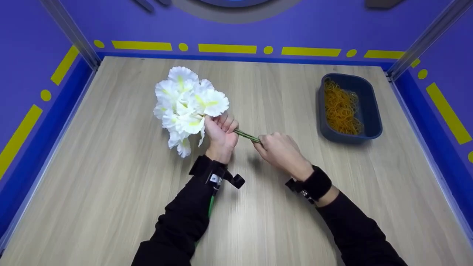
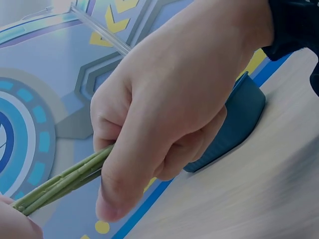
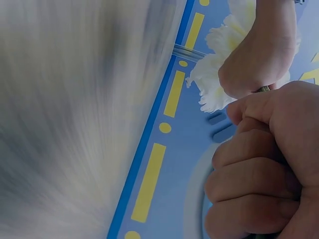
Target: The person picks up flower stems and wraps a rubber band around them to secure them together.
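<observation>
A bunch of white artificial flowers (image 1: 184, 103) with ruffled, yellow-streaked petals is held over the left middle of the table. My left hand (image 1: 223, 136) grips the green stems just below the blooms. Farther down, my right hand (image 1: 281, 150) has its fingers curled round the lower part of the same stems (image 1: 247, 135). A short stretch of bare stems shows between the hands, also in the left wrist view, where the right hand (image 2: 164, 104) closes round them. In the right wrist view the right hand's curled fingers (image 3: 249, 174) fill the lower right, and the stem ends are hidden.
A dark blue-grey plastic bin (image 1: 371, 111) stands at the back right of the table, partly filled with a heap of yellow-orange rubber bands (image 1: 340, 111). Blue panels (image 1: 229, 29) with yellow markings wall in the pale wooden table (image 1: 122, 192) at the back and both sides.
</observation>
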